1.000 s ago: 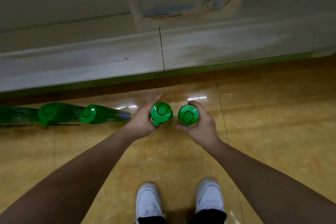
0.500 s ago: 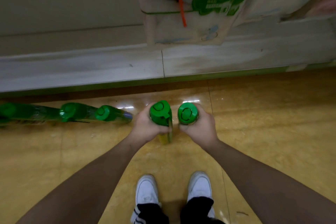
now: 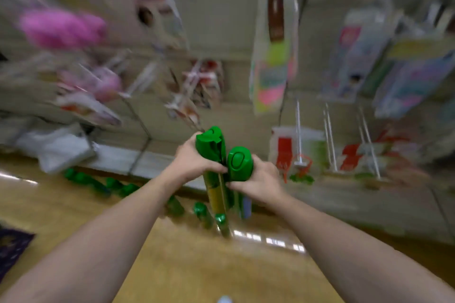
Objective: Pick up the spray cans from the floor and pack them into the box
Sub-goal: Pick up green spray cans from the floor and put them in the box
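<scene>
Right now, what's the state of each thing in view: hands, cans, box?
left hand: grips the left spray can
right hand: grips the right spray can
left spray can: held off the floor, roughly upright, green cap on
right spray can: held off the floor beside the left one, green cap on
spray cans on the floor: several along the shelf base, not yet picked up; pose blurred
box: not in view

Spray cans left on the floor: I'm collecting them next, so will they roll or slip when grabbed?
Probably rigid: the left hand and right hand each grip a held can without visible denting. The floor cans are round, on a glossy floor, so a nudge could roll them. Blur hides whether they lie or stand.
</scene>
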{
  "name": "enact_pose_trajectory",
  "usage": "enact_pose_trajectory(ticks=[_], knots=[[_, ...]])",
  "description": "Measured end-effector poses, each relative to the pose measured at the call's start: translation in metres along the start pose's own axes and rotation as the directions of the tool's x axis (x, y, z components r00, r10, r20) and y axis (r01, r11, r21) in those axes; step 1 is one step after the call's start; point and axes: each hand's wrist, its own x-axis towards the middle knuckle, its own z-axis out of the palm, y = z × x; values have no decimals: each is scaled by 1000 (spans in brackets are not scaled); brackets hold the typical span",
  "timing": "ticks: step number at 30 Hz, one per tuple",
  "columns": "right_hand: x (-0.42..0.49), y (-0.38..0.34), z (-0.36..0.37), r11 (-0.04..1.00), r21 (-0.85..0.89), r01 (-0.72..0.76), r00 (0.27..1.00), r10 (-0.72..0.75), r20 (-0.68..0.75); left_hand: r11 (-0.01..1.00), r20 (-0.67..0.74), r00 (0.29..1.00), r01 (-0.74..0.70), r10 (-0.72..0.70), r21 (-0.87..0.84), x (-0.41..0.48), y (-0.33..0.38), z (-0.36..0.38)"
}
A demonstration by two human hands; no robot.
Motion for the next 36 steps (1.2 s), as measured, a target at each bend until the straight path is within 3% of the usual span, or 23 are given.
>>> enact_pose_trajectory(ticks=[3,7,13,18,22,31,36], knots=[[-4,-104,-56,978,20,206,979,-206,-11,996,-157,987,-55,44,-66,-39,76,-95],[-22,-240,-113,884,132,449,893,-444,-66,974,-366,926,-159,91,-162,-102,149,-209],[-53,-413,-126,684,391,615,776,-613,-148,922,-610,770,-352,186,-163,-182,216,-361],[-74,-530,-80,509,602,615,728,-660,-184,873,-741,607,-485,289,-57,-238,220,-464],[-88,-605,-22,400,692,601,656,-742,-141,864,-800,539,-501,266,-50,-274,187,-529],[-111,-739,134,354,816,457,576,-817,32,915,-918,371,-402,142,-21,-328,83,-647],[-105,-810,212,337,832,441,511,-856,76,935,-968,229,-354,103,16,-328,28,-705]])
